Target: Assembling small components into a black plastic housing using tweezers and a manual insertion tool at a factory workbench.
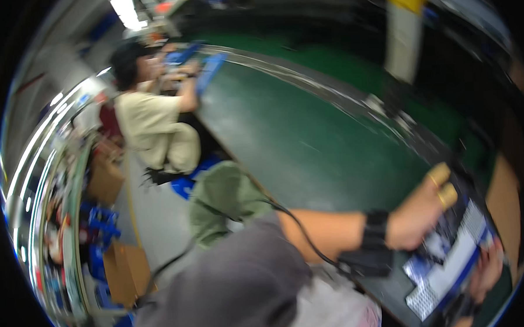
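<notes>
Motion smears much of the picture. My left hand (413,218), a black band round its wrist and yellow covers on two fingers, reaches over the near side of a blue, tray-like thing (460,274) at the lower right. Pale, dotted strips (448,269) and small dark and shiny pieces (435,243) lie there. Whether the left fingers grip any piece is too blurred to tell. At the right edge of the blue thing is my right hand (487,270), its fingers close against the rim. Its grip is also blurred.
A long green bench (302,138) runs away to the upper left, a rail (329,96) along its far side. Farther along sits another person (155,121) with blue trays (211,72). Cardboard boxes (126,274) and blue stools (103,220) stand at left; a pale post (404,40) rises at right.
</notes>
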`<state>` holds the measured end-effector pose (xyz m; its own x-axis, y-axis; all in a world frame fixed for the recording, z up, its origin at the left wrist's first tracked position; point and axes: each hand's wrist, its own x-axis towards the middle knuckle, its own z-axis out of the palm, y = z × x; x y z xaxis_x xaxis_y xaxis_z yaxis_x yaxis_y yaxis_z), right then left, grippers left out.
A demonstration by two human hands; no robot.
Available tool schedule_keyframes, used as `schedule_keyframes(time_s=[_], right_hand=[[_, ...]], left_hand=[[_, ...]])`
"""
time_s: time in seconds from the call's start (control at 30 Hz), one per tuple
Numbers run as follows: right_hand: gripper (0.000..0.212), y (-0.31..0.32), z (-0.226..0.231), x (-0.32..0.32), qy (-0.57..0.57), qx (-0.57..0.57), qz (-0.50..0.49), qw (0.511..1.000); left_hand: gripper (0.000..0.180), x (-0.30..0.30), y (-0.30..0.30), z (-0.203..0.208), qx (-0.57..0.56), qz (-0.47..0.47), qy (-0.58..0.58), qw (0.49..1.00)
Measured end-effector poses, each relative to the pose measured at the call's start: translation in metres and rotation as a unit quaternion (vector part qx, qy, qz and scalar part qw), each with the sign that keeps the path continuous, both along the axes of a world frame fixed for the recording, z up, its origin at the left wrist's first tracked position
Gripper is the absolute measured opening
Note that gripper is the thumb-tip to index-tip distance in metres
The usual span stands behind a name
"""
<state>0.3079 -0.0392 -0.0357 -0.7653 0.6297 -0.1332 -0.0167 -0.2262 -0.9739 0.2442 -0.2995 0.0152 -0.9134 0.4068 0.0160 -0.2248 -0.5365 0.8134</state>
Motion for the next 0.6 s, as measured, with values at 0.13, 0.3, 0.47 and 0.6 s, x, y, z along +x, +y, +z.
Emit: schedule_keyframes(time_s=[0.13, 0.3, 0.47, 0.6], right_hand=[[0.031, 0.014, -0.015, -0.007, 0.022, 0.019, 0.031, 0.999], [0.032, 0.037, 0.008, 0.015, 0.081, 0.001, 0.045, 0.996], [0.027, -0.072, 0.074, 0.029, 0.194, 0.003, 0.101, 0.976], [0.023, -0.131, 0.061, 0.011, 0.19, -0.027, 0.168, 0.967]], left_hand=[[0.051, 0.004, -0.006, 0.001, 0.104, -0.071, -0.112, 0.986], [0.053, 0.007, -0.003, 0.003, 0.113, -0.045, -0.081, 0.989], [0.062, 0.0, -0.01, 0.001, 0.054, -0.004, -0.017, 0.998], [0.044, 0.009, -0.007, 0.006, 0.123, -0.017, -0.089, 0.988]])
